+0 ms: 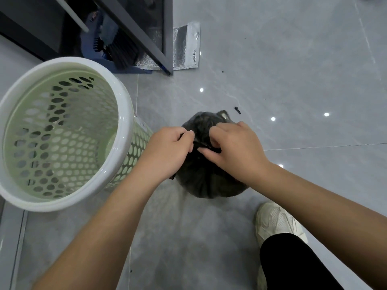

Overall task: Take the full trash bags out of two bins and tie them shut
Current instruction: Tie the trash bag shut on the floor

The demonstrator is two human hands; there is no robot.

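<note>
A full dark grey trash bag (206,183) sits on the grey tiled floor, in the middle of the view. My left hand (167,151) pinches the gathered plastic at the bag's top from the left side. From the right, my right hand (232,147) grips the same gathered top, its fingers curled into the plastic. The two hands almost touch over the bag's neck. To the left stands a pale green perforated bin (62,130) with a white rim, with no bag inside it. A second bin is not in view.
A dark cabinet frame (146,34) stands at the back, with a blue dustpan and black brush (117,53) under it and a silver foil pouch (185,49) beside it. My pale shoe (276,222) and black trouser leg are at bottom right. Small dark scraps (237,110) lie beyond the bag.
</note>
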